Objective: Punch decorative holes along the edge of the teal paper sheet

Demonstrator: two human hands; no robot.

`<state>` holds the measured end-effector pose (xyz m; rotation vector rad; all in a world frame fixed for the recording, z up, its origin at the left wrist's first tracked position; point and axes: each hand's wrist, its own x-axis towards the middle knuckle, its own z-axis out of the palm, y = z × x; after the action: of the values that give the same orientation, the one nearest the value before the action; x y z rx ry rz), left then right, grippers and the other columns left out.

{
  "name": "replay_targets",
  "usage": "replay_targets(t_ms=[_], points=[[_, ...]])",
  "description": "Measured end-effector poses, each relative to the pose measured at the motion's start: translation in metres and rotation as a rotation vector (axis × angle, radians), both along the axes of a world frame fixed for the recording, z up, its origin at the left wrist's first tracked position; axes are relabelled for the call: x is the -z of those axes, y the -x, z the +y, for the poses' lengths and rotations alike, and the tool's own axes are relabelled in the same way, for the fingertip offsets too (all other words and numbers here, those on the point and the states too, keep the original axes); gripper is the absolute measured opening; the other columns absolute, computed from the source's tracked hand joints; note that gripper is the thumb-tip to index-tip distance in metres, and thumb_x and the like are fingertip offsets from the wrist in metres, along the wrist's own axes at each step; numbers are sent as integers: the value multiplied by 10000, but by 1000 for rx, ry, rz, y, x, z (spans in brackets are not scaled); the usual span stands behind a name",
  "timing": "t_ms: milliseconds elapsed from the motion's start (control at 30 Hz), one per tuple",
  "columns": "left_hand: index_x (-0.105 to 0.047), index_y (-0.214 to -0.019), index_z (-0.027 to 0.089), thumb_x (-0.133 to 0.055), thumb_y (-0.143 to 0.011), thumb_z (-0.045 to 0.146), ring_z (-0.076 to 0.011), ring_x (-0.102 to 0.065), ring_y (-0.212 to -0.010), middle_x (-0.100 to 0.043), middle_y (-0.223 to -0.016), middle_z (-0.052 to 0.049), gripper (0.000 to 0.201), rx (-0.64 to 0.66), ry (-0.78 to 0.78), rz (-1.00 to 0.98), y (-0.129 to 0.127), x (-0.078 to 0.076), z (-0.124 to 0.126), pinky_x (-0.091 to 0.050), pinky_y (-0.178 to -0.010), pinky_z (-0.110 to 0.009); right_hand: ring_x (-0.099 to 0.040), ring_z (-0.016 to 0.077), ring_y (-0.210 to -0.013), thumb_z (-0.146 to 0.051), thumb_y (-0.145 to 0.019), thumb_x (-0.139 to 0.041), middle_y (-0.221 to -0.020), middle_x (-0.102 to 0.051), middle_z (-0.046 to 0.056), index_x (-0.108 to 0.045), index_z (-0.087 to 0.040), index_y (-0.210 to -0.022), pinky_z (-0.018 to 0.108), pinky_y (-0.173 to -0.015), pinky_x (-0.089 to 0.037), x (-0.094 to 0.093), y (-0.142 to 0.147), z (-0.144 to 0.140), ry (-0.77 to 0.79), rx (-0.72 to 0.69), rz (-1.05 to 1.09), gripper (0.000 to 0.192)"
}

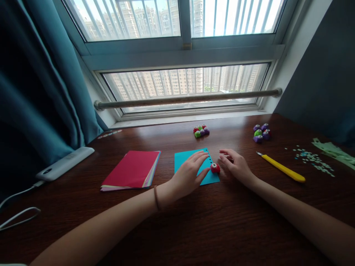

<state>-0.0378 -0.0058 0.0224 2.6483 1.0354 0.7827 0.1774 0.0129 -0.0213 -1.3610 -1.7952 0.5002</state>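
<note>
My left hand lay flat and open on the turquoise sheet, fingers spread and pointing toward the sheet's far right corner, the palm pressing the paper against the wooden table. It gripped nothing; it only held the sheet down. A thin band circled that wrist.

The small red punch sat on the right edge of the turquoise sheet, just past my left fingertips. A row of small holes ran along that same edge, beyond the punch toward the window.

My right hand rested just right of the sheet, loosely curled and half open. Its thumb side came up against the red punch, though I could not tell whether the fingers actually clasped it or only touched it.

Left of the turquoise sheet, a little apart, lay a stack of coloured paper with a red sheet on top. Beyond the sheet, toward the window, stood a cluster of small punches, and a second cluster stood off to the far right of it. Right of the sheet, past my right hand, lay a yellow craft knife, and further right still a scatter of paper bits.
</note>
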Motion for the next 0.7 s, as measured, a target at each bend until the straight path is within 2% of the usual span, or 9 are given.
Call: replay_targets(t_ms=[100, 167, 233, 300, 367, 433, 533, 633, 700], points=[[-440, -1245, 99, -486, -868, 278, -231, -384, -1255, -451, -1318, -150, 420, -69, 123, -121, -16, -5, 21, -335, -1048, -388, -510, 250, -1069, -416, -783, -542, -1132, -568, 110, -559, -148, -1108, 391, -945, -386, 5, -3, 13, 88, -20, 33, 422], [-439, -1248, 106, -509, -852, 270, -241, -366, -1267, -444, -1327, -147, 434, -32, 197, -166, -23, -8, 37, -318, -1050, -403, -460, 265, -1126, -432, -759, -553, -1156, -545, 117, -550, -147, -1125, 411, -986, -340, 8, -2, 19, 92, -50, -12, 463], [-450, -1247, 131, -544, -830, 282, -243, -369, -1263, -447, -1332, -123, 454, 90, 306, -155, -27, -9, 51, -308, -1049, -398, -401, 281, -1179, -441, -747, -559, -1190, -521, 119, -539, -154, -1143, 431, -1016, -294, 9, 2, 24, 84, -64, -77, 490], [-479, -1227, 153, -579, -804, 291, -229, -425, -1219, -487, -1302, -92, 456, 273, 469, -104, -28, -11, 65, -333, -1027, -370, -327, 303, -1232, -445, -733, -572, -1243, -484, 123, -512, -149, -1182, 449, -1037, -252, 10, 7, 25, 91, -62, -143, 541], [-499, -1209, 149, -633, -757, 310, -224, -465, -1174, -527, -1254, -87, 499, 377, 590, -55, -29, -13, 77, -365, -991, -345, -275, 322, -1257, -458, -731, -572, -1266, -463, 136, -494, -121, -1204, 455, -1044, -232, 10, 10, 25, 112, -61, -191, 586], [-524, -1173, 139, -689, -695, 342, -228, -484, -1134, -556, -1197, -88, 545, 392, 647, 32, -30, -16, 90, -400, -933, -323, -287, 325, -1244, -468, -745, -554, -1246, -474, 140, -513, -110, -1178, 451, -1037, -239, 10, 10, 24, 133, -72, -206, 563], [-565, -1081, 120, -752, -588, 401, -232, -529, -995, -590, -1062, -84, 598, 326, 656, 208, -36, -21, 104, -442, -794, -305, -320, 318, -1216, -453, -740, -571, -1206, -508, 112, -544, -153, -1137, 454, -1018, -254, 10, 8, 25, 132, -115, -196, 498], [-645, -872, 111, -781, -511, 432, -186, -548, -748, -618, -779, -34, 501, 360, 749, 365, -42, -27, 114, -438, -645, -277, -325, 325, -1203, -442, -693, -623, -1190, -515, 107, -544, -162, -1135, 453, -996, -274, 10, 6, 26, 147, -122, -184, 529], [-676, -780, 131, -764, -529, 449, -156, -527, -656, -599, -654, -6, 415, 408, 839, 463, -47, -32, 120, -421, -592, -255, -337, 324, -1187, -461, -692, -620, -1181, -516, 104, -557, -163, -1112, 447, -991, -277, 8, 6, 26, 165, -123, -176, 519]])
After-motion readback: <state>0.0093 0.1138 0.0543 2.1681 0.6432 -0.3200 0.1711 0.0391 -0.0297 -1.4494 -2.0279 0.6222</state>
